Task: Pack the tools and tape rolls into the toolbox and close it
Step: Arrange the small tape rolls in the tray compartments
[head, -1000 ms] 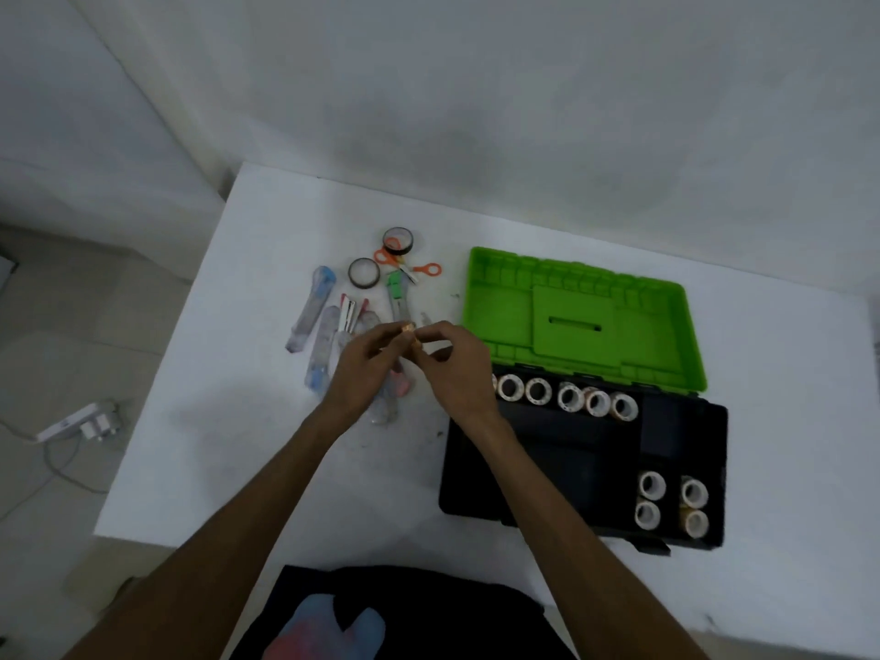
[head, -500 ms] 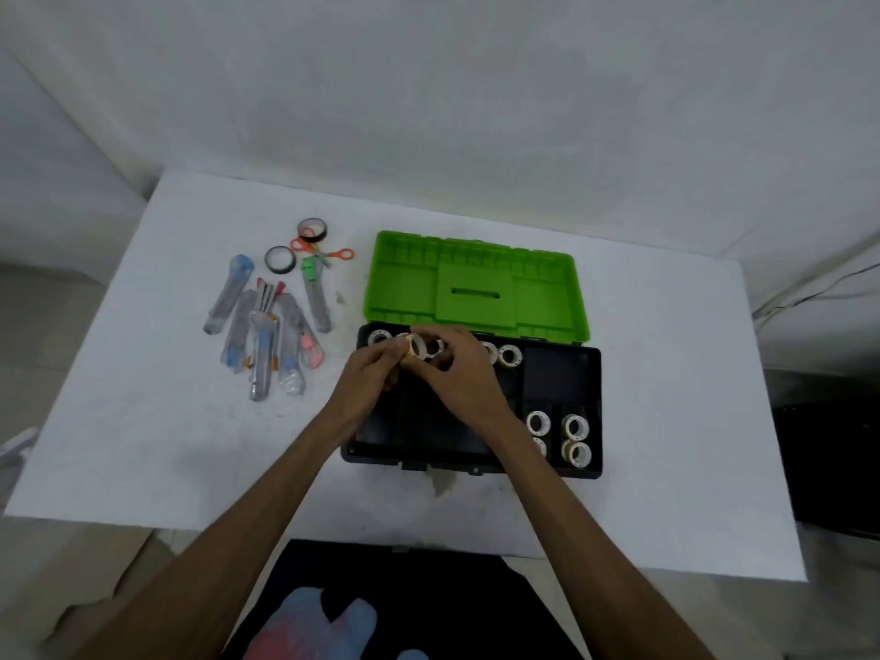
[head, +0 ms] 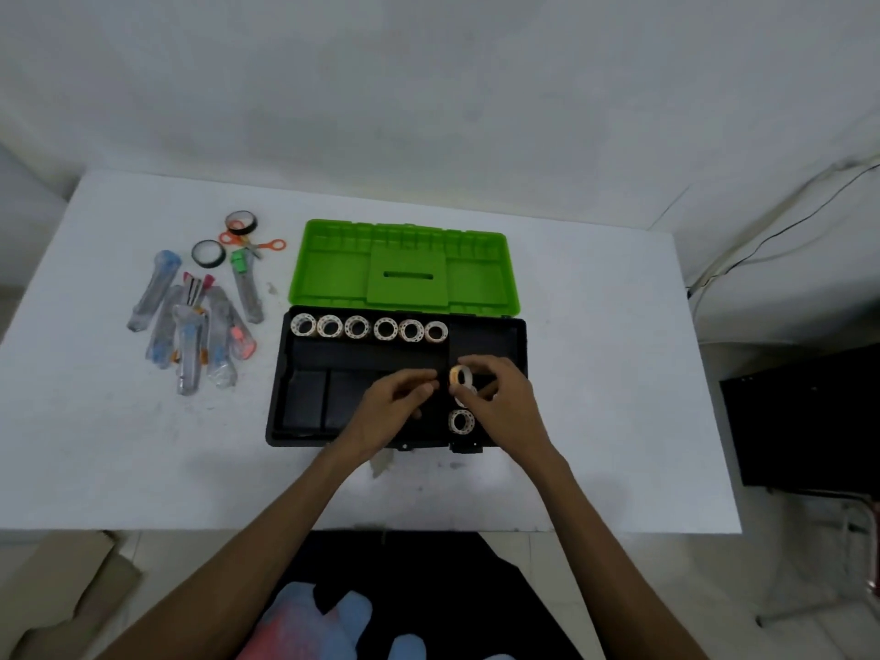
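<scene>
We note the small white tape roll, earlier held by both hands, now pinched by the right hand over the black toolbox's right compartments; left hand, loosely curled, has let go. Placement imminent.

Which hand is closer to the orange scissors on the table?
The left. The left hand is over the black toolbox, toward the side where the orange scissors lie. The right hand is farther right, holding a tape roll.
</scene>
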